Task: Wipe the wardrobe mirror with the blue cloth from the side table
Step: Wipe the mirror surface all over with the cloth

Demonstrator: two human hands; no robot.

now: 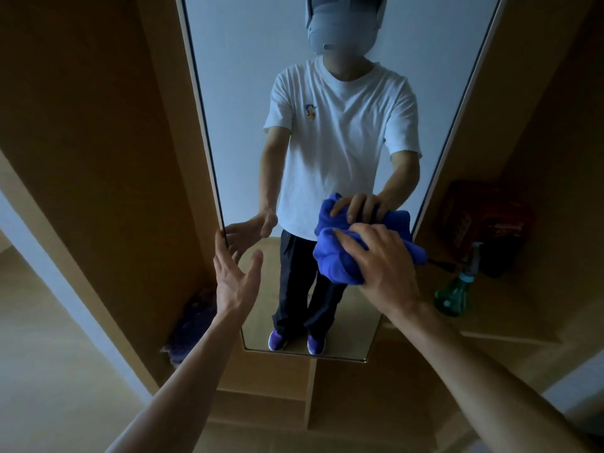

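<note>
Cloth (338, 258), blue, bunched against wardrobe mirror (235, 76), lower right; right hand (382, 259) fingers clamped round it. Left hand (237, 277) fingers apart, tips at mirror's left edge. Green spray bottle (456, 291) nearby, contents indiscernible.

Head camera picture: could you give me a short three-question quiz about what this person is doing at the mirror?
1. True or false: the right hand holds the blue cloth on the mirror.
2. The left hand is: A in a fist; B open by the mirror's left edge; C gripping the cloth.
3. Fill in: the green spray bottle stands to the mirror's ___.
Key: 1 true; 2 B; 3 right.
</note>
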